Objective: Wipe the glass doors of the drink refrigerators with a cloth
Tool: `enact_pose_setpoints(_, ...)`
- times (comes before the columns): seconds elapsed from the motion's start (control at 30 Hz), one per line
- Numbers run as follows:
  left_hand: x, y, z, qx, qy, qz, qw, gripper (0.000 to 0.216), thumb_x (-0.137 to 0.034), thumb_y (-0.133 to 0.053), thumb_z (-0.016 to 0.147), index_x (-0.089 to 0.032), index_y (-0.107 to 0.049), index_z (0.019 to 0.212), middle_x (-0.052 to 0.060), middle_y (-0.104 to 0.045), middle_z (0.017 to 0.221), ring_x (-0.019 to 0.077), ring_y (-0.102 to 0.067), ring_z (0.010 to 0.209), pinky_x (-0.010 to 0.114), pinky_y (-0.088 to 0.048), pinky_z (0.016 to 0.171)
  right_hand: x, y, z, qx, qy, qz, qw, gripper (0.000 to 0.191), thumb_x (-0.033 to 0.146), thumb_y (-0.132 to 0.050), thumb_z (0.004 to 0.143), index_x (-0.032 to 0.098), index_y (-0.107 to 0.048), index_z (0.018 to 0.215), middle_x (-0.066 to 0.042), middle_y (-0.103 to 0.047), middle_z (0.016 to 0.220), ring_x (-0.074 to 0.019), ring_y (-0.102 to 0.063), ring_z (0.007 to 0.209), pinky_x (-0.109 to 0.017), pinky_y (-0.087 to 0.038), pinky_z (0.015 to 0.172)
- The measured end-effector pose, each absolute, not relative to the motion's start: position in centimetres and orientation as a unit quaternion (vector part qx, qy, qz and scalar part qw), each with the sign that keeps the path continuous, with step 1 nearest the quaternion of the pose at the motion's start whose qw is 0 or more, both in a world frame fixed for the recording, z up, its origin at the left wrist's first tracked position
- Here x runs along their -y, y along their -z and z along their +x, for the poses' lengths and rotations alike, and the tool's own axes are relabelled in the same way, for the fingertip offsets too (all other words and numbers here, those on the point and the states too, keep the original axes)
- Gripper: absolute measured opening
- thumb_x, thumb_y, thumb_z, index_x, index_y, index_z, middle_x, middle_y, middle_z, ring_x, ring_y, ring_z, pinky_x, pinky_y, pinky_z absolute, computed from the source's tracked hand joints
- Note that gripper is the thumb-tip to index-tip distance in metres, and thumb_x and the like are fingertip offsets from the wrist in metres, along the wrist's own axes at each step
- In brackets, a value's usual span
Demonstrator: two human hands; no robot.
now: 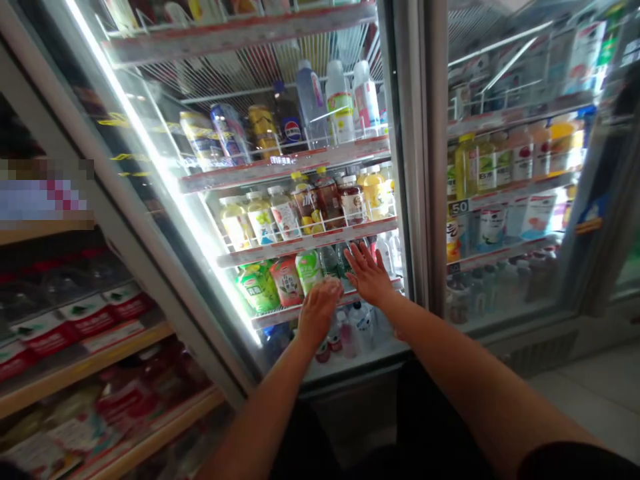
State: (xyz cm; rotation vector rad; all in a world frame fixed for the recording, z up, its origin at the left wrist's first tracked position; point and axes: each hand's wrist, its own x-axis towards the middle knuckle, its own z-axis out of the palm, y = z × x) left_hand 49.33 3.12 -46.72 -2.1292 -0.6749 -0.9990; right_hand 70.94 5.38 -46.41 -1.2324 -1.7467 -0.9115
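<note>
One spread right hand [369, 279], with nothing visible in it, is to the right of the light-green drink [307, 264] on a low shelf [279, 316]. The left hand [319, 307] is just below that drink, fingers curled, its hold too blurred to tell. Left of the drink stand a red pouch [287, 281], then a green pouch [257, 288]; above it, a bottle row [327, 197].

Dark bottle [291, 123]: Pepsi logo, between 11 and 12 o'clock
Shelf tag [459, 207]: "50", 3 o'clock
Green pouch [259, 288]: Chinese characters, too blurred to read, 8 o'clock
</note>
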Motion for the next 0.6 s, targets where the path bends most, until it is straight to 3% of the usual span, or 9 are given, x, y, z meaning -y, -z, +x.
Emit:
enact_pose_setpoints(0.17, -3.1, 46.9, 48.8, 0.267, 0.347, -0.834, 0.335, 0.046, -0.015, -0.048, 0.096, -0.027, -0.057, 0.140, 0.008, -0.063, 0.135, 0.0236, -0.054, 0.130, 0.040, -0.047, 0.109, -5.4, 46.4, 70.9, 0.686, 0.365, -0.490, 0.395, 0.065, 0.040, -0.041, 0.104, 0.024, -0.018, 0.162, -0.008, -0.035, 0.164, -0.0266, -0.026, 0.154, -0.053, -0.014, 0.126)
enact_pose_setpoints(0.33, -3.6, 44.2, 48.4, 0.323, 0.416, -0.780, 0.339, 0.046, -0.014, -0.046, 0.097, -0.026, -0.058, 0.140, 0.010, -0.059, 0.141, 0.0263, -0.048, 0.137, 0.044, -0.042, 0.113, -5.2, 46.4, 70.8, 0.687, 0.361, -0.488, 0.400, 0.071, 0.038, -0.042, 0.104, 0.025, -0.004, 0.162, -0.009, -0.032, 0.165, -0.0277, -0.026, 0.153, -0.056, -0.017, 0.124)
enact_pose_setpoints(0.5, -3.0, 45.8, 47.3, 0.303, 0.350, -0.820, 0.336, 0.046, -0.014, -0.047, 0.096, -0.029, -0.060, 0.138, 0.007, -0.062, 0.138, 0.0246, -0.054, 0.131, 0.041, -0.046, 0.108, -5.2, 46.4, 70.8, 0.688, 0.359, -0.488, 0.400, 0.075, 0.038, -0.041, 0.104, 0.026, 0.007, 0.160, -0.008, -0.029, 0.166, -0.0283, -0.027, 0.153, -0.055, -0.019, 0.124)
enact_pose_setpoints(0.6, -3.5, 44.0, 45.8, 0.309, 0.388, -0.796, 0.348, 0.044, -0.017, -0.049, 0.096, -0.030, -0.061, 0.136, 0.006, -0.062, 0.137, 0.0249, -0.055, 0.129, 0.042, -0.046, 0.109, -5.3, 46.5, 70.8, 0.684, 0.366, -0.484, 0.405, 0.076, 0.038, -0.042, 0.104, 0.026, 0.008, 0.160, -0.007, -0.031, 0.165, -0.0280, -0.028, 0.153, -0.055, -0.018, 0.124)
